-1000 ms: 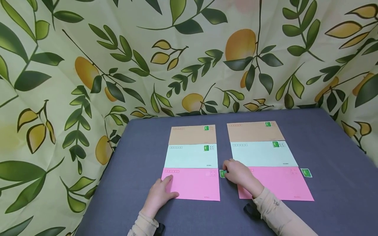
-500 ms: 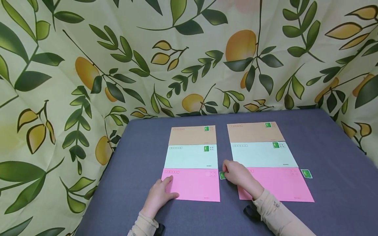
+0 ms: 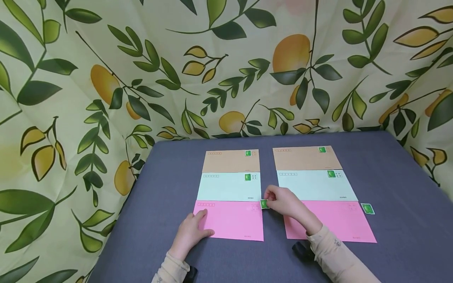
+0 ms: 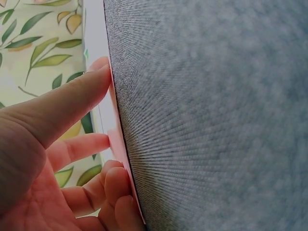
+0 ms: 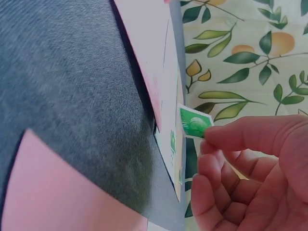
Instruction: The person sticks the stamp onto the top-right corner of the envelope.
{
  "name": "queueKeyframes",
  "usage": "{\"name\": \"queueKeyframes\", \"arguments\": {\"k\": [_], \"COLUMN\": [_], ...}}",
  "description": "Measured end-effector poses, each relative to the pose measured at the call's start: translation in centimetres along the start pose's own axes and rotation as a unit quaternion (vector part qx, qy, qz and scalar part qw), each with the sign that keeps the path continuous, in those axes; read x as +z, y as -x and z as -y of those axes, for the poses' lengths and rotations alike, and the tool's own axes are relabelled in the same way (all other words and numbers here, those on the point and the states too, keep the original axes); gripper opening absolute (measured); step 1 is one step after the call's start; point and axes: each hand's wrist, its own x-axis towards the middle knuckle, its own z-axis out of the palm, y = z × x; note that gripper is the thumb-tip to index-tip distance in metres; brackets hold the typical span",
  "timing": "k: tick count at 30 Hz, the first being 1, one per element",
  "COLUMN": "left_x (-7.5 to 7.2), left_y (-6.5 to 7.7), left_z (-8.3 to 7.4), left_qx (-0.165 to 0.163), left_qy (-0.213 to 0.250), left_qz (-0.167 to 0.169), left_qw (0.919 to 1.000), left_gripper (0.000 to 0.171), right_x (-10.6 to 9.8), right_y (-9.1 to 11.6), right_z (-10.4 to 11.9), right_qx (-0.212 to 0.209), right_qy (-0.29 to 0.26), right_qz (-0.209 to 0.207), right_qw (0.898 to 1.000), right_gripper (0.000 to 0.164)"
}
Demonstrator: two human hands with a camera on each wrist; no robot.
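My right hand (image 3: 283, 201) pinches a green stamp (image 5: 196, 122) by one edge between thumb and fingers. In the head view that stamp is at the upper right edge of the left pink envelope (image 3: 230, 224); the right wrist view shows it lifted off the table. My left hand (image 3: 191, 234) rests on the left edge of the same envelope, its thumb (image 4: 82, 96) and fingers spread at the border. Faint printed boxes show in the envelope's upper right corner. The right pink envelope (image 3: 336, 222) lies partly under my right forearm.
Behind each pink envelope lie a pale blue one (image 3: 226, 188) and a brown one (image 3: 226, 163), each with a green stamp at upper right. Another loose stamp (image 3: 367, 208) lies right of the right pink envelope. A patterned cloth (image 3: 159, 98) hangs behind the table.
The stamp between the envelopes has been lifted from the table by my right hand and shifted slightly left and back. My left hand has stayed in place.
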Motion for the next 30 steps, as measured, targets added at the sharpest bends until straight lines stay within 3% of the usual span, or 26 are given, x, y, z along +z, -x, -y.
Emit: {"name": "queueKeyframes", "arguments": {"k": [14, 30], "left_x": [-0.1, -0.2], "left_y": [0.0, 0.1], "left_z": [-0.1, -0.2], "left_qx": [-0.012, -0.019], "left_qy": [0.003, 0.008], "left_qz": [0.006, 0.009], "left_qw": [0.9999, 0.9997], "left_gripper": [0.063, 0.064], "right_x": [2.4, 4.2], "right_y": [-2.2, -2.5], "right_z": [0.6, 1.0], "right_qx": [0.004, 0.034], "right_qy": [-0.068, -0.039], "right_qz": [0.029, 0.02], "right_qw": [0.997, 0.998], "right_gripper": [0.008, 0.019]}}
